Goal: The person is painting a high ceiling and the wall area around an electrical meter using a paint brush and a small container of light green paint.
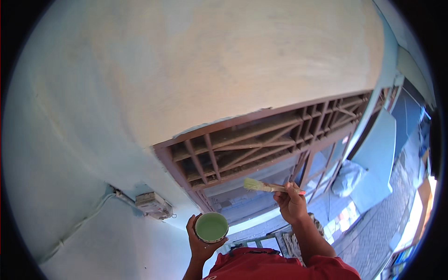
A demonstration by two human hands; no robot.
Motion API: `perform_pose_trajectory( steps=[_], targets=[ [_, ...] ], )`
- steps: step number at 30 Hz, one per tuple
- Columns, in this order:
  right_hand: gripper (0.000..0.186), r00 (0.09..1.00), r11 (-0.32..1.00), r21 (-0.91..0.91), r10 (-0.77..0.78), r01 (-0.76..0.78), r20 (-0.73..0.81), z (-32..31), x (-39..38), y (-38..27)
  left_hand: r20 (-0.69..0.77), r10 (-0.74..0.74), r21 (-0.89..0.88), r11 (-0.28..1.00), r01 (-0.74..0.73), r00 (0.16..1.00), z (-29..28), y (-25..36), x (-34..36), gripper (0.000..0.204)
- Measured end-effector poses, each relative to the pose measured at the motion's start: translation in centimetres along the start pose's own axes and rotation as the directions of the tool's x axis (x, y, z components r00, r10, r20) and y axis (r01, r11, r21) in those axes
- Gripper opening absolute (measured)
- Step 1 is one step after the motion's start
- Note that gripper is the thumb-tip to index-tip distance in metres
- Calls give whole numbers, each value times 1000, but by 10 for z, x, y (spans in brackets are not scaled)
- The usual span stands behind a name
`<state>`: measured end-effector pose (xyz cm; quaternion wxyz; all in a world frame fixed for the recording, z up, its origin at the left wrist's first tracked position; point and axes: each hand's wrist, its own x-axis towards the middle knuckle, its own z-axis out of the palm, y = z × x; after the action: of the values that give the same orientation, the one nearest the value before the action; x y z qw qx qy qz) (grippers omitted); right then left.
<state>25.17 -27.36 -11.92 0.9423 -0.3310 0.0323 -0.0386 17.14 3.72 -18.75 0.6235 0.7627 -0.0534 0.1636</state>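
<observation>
My left hand (200, 247) is wrapped round a small round cup of green paint (212, 227), its opening facing up. In my right hand (292, 205) is a paintbrush (266, 186), pinched by its handle with the bristles pointing left. Pale green paint coats the bristles and part of the brush below them. The brush is held above and to the right of the cup, apart from it. Beyond both hands rises a wall (224, 60) with patchy cream and pale blue paint.
A brown wooden window frame with a lattice (261, 144) spans the wall ahead. An electric meter box (154, 205) with a pipe (88, 214) sits at the lower left. On the right are a pale blue panel (378, 158), a plastic-wrapped bundle (349, 178) and paving (373, 242) far below.
</observation>
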Motion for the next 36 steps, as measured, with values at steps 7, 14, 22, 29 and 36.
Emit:
perform_pose_trajectory(
  steps=[7,14,22,29,36],
  targets=[
    [16,854,943,90,-247,321,-458,-100,-45,-34,231,82,-95,994,-61,970,60,-4,28,129],
    [48,502,903,57,-183,425,-845,-199,-119,-57,437,231,-89,973,-214,869,155,-20,50,122],
    [61,153,719,-120,-303,685,-941,-299,-206,-48,494,288,-32,949,-313,821,299,-27,51,119],
    [40,-171,542,-462,-501,702,-848,-389,-243,-48,588,373,40,873,-486,718,421,-61,10,122],
    [22,-248,584,-793,-753,177,-610,-405,-227,-6,562,445,28,832,-553,697,494,-115,-21,120]
  ],
)
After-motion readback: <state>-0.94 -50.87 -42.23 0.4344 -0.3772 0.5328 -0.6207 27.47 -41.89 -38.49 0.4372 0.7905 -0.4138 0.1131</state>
